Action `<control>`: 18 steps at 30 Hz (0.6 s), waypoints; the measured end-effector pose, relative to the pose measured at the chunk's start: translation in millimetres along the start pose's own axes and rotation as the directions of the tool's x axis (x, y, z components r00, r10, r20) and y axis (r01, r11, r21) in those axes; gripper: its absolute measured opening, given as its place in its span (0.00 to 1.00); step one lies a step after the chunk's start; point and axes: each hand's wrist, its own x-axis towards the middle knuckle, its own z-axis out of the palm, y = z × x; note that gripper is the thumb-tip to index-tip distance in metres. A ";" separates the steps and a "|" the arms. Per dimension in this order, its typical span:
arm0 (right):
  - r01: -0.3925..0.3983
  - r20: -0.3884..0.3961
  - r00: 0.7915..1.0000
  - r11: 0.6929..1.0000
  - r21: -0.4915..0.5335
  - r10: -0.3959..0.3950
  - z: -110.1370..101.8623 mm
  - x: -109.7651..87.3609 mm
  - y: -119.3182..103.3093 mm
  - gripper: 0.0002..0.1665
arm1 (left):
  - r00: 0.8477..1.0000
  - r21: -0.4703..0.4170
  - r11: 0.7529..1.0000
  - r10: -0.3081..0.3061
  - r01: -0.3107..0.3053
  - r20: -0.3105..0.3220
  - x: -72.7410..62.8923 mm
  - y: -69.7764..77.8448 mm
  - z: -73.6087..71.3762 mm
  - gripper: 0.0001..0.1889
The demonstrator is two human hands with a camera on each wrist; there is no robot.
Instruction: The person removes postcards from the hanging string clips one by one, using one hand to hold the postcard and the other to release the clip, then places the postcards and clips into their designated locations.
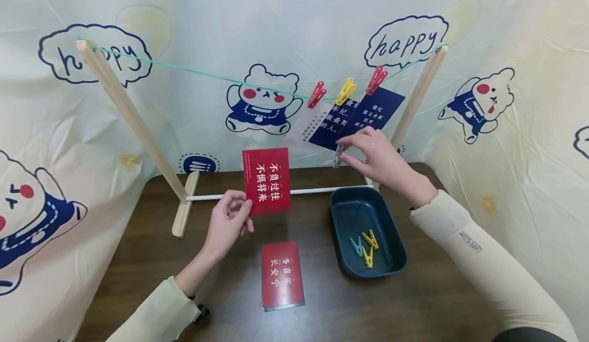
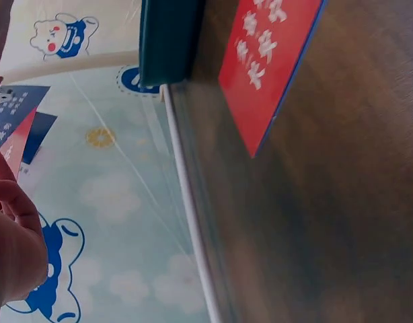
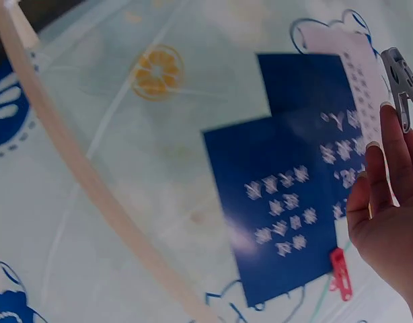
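Red card with white writing is pinched between the thumb and fingers of the left hand, raised above the bench. The right hand pinches a grey clothespin near the lower edges of the hanging cards. On a green string between two wooden posts, two red clothespins and a yellow clothespin hold a pale card and two dark blue cards. Below sits a dark tray with three clothespins inside; another red card lies to its left.
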 end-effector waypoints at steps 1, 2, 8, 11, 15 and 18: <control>-0.013 0.012 1.000 1.000 0.005 0.013 3.0 -3.5 1.6 0.19 | 1.000 -0.002 1.000 -0.011 0.011 -0.004 -3.8 -0.4 0.4 0.09; -0.025 0.023 0.999 1.000 0.010 0.024 6.0 -7.0 3.3 0.20 | 1.000 -0.004 1.000 -0.022 0.022 -0.007 -7.3 -0.9 0.9 0.09; -0.023 0.065 0.998 1.000 -0.002 0.023 27.4 -33.1 17.0 0.19 | 0.994 0.020 0.994 -0.105 0.105 -0.019 -26.6 -1.5 8.4 0.07; -0.039 0.108 0.993 0.999 -0.009 0.040 39.3 -47.5 24.1 0.18 | 0.988 0.042 0.987 -0.154 0.154 -0.012 -36.9 -2.9 11.0 0.06; -0.096 0.166 0.982 0.995 0.006 0.094 52.0 -65.0 31.7 0.18 | 0.977 0.042 0.976 -0.215 0.215 -0.003 -48.4 -9.2 13.9 0.06; -0.120 0.191 0.975 0.993 0.013 0.115 60.9 -76.7 36.3 0.17 | 0.968 0.038 0.968 -0.250 0.250 0.008 -55.8 -16.9 15.6 0.05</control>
